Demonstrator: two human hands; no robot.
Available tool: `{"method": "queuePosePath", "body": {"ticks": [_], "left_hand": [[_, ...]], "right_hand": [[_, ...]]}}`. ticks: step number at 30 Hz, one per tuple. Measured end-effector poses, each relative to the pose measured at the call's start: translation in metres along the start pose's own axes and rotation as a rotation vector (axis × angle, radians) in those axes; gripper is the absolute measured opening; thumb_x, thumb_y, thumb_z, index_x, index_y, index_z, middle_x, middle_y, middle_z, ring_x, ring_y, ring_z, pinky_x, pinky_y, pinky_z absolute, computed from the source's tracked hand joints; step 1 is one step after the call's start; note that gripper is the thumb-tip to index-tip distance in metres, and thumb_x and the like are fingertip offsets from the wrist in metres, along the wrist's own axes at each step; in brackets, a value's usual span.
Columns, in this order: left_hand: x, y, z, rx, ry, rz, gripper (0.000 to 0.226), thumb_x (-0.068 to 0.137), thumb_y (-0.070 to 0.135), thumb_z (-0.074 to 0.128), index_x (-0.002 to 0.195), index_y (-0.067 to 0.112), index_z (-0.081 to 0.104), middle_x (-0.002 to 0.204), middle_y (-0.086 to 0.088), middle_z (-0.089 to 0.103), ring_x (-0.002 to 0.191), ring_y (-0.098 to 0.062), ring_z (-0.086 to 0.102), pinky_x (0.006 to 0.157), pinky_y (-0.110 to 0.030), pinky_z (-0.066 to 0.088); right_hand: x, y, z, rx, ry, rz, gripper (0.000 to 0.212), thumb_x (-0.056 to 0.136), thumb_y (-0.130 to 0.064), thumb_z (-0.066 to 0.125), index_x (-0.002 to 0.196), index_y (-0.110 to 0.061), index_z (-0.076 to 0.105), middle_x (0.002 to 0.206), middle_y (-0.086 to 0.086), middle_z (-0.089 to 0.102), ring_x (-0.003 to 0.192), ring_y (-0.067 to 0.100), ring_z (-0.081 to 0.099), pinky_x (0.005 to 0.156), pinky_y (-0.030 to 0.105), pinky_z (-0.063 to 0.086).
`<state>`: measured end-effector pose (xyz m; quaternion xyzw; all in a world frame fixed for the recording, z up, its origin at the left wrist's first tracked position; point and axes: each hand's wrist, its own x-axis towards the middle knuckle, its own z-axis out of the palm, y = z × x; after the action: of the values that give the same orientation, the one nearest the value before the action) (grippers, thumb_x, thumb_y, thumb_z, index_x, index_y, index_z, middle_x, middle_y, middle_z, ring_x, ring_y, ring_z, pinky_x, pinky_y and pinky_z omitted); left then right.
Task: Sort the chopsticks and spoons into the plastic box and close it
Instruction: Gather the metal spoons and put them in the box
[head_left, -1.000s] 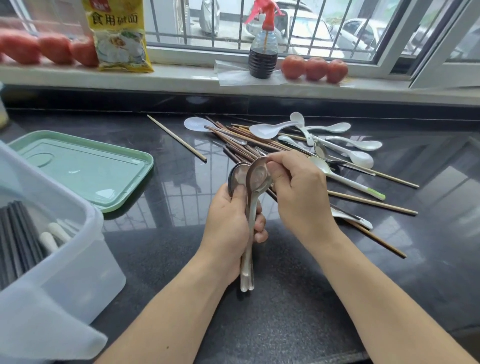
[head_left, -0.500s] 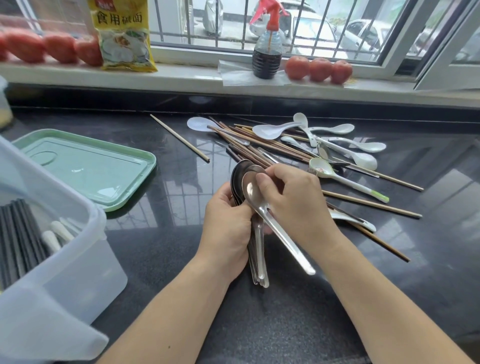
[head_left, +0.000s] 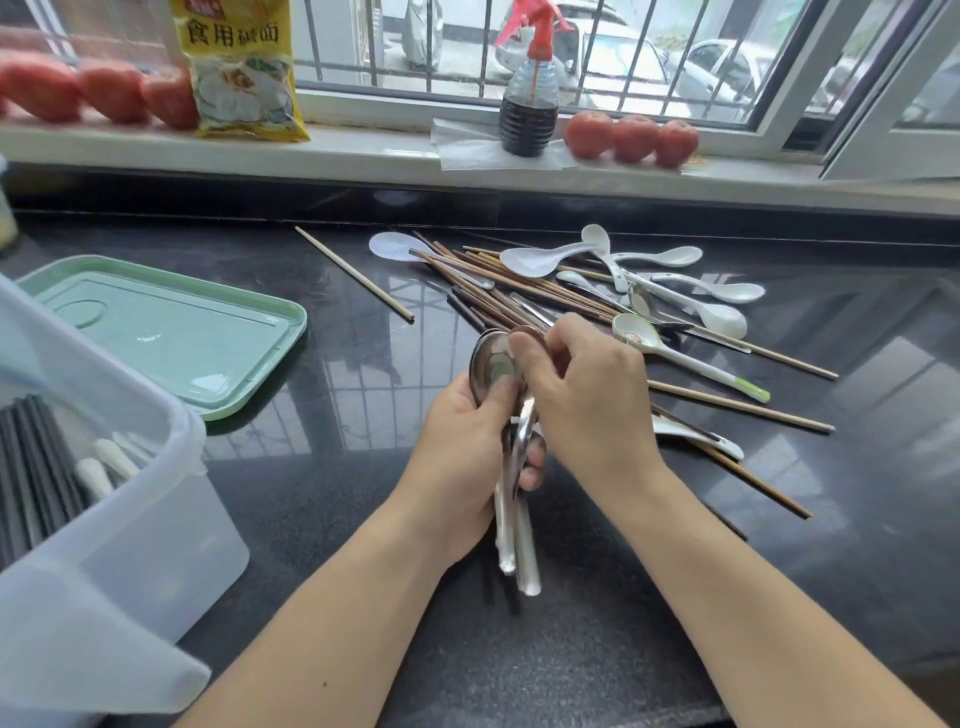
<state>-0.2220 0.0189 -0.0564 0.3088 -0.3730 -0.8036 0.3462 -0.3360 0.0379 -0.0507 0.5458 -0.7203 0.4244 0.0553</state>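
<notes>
Fingers (head_left: 506, 395): left hand (head_left: 462, 457) wraps a bundle of steel spoons (head_left: 511, 514) over the tabletop (head_left: 597, 623); right hand (head_left: 587, 405) pinches the bowls, squaring them.
Risk: slick handles are uneven at the bottom; one could slide out and clatter if the grip loosens.
Box (head_left: 104, 519): left edge, open, holding dark chopsticks and white handles; lid (head_left: 171, 332) lies beside it.
Counts: about three steel spoons in hand, exact number unclear; roughly eight white spoons (head_left: 727, 291) left; brown chopsticks (head_left: 519, 296) too tangled to count; six tomatoes.
</notes>
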Motion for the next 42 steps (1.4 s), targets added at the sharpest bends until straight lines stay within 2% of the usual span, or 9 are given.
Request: {"method": "queuePosePath", "body": {"ticks": [5,9,14,19,23,30,33,36,42], "left_hand": [[0.002,0.002,-0.006,-0.043,0.114,-0.04,0.015,0.111,0.018,0.041,0.106,0.007,0.05,0.08,-0.008,0.057,0.048,-0.015,0.05,0.037,-0.023,0.04],[0.005,-0.001,-0.005,-0.076,0.053,-0.036,0.01,0.109,0.017,0.042,0.103,0.013,0.048,0.074,-0.002,0.045,0.048,-0.01,0.028,0.037,-0.018,0.022],[0.003,-0.003,-0.005,-0.138,-0.09,-0.04,0.038,0.109,0.041,0.041,0.116,0.007,0.058,0.068,-0.007,0.045,0.049,-0.013,0.031,0.039,-0.023,0.023],[0.0,-0.003,-0.005,-0.193,-0.195,-0.081,0.066,0.105,0.06,0.031,0.123,0.006,0.065,0.069,-0.006,0.049,0.05,-0.013,0.034,0.041,-0.024,0.025],[0.003,-0.008,-0.005,-0.155,-0.155,-0.078,0.058,0.105,0.056,0.035,0.111,0.011,0.072,0.076,-0.008,0.059,0.059,-0.019,0.056,0.05,-0.03,0.043],[0.007,-0.007,-0.004,-0.107,-0.023,-0.055,0.03,0.109,0.036,0.043,0.113,0.01,0.058,0.068,-0.001,0.044,0.048,-0.014,0.039,0.039,-0.025,0.036],[0.011,-0.005,-0.007,-0.142,0.0,-0.019,0.019,0.111,0.029,0.039,0.115,0.014,0.05,0.067,0.001,0.042,0.042,-0.009,0.028,0.035,-0.021,0.026],[0.013,-0.003,-0.007,-0.135,0.021,0.05,0.02,0.11,0.032,0.038,0.116,0.014,0.048,0.064,0.002,0.039,0.04,-0.008,0.025,0.035,-0.02,0.02],[0.021,-0.001,-0.01,-0.174,0.056,0.094,0.018,0.11,0.031,0.039,0.117,0.017,0.047,0.064,0.001,0.036,0.04,-0.01,0.023,0.036,-0.022,0.019]], "right_hand": [[0.023,0.023,-0.034,0.247,0.146,0.158,0.036,0.1,-0.037,0.06,0.07,-0.017,0.057,0.061,-0.009,0.049,0.056,0.002,0.042,0.056,0.02,0.035],[0.016,0.016,-0.025,0.479,-0.105,0.156,0.03,0.103,-0.028,0.056,0.084,-0.011,0.072,0.067,-0.011,0.061,0.06,0.001,0.052,0.059,0.019,0.041],[-0.001,0.002,0.008,0.237,-0.06,-0.005,0.017,0.101,-0.023,0.059,0.106,-0.02,0.075,0.087,-0.015,0.072,0.082,0.001,0.067,0.076,0.023,0.055],[-0.004,0.007,0.006,0.12,-0.02,-0.088,0.012,0.098,-0.027,0.064,0.101,-0.018,0.072,0.072,-0.016,0.061,0.067,0.006,0.06,0.065,0.032,0.053],[-0.007,0.001,0.008,0.0,0.021,-0.15,0.01,0.099,-0.028,0.062,0.1,-0.019,0.066,0.074,-0.015,0.057,0.068,0.007,0.06,0.063,0.033,0.054],[0.007,0.009,-0.003,0.088,-0.019,0.011,0.025,0.102,-0.04,0.055,0.089,-0.02,0.062,0.063,-0.014,0.052,0.06,0.001,0.053,0.057,0.018,0.04],[0.052,0.049,-0.031,-0.101,0.062,0.198,0.018,0.102,-0.027,0.055,0.094,-0.019,0.069,0.082,-0.007,0.065,0.08,0.01,0.059,0.065,0.021,0.033],[0.102,0.101,-0.055,-0.432,-0.093,0.352,0.026,0.096,-0.013,0.055,0.114,-0.018,0.073,0.121,0.011,0.063,0.108,0.031,0.059,0.082,0.029,0.04],[0.109,0.142,-0.047,-0.752,-0.407,0.396,0.024,0.085,-0.006,0.053,0.1,-0.013,0.07,0.106,0.014,0.067,0.096,0.036,0.058,0.08,0.035,0.051]]}}
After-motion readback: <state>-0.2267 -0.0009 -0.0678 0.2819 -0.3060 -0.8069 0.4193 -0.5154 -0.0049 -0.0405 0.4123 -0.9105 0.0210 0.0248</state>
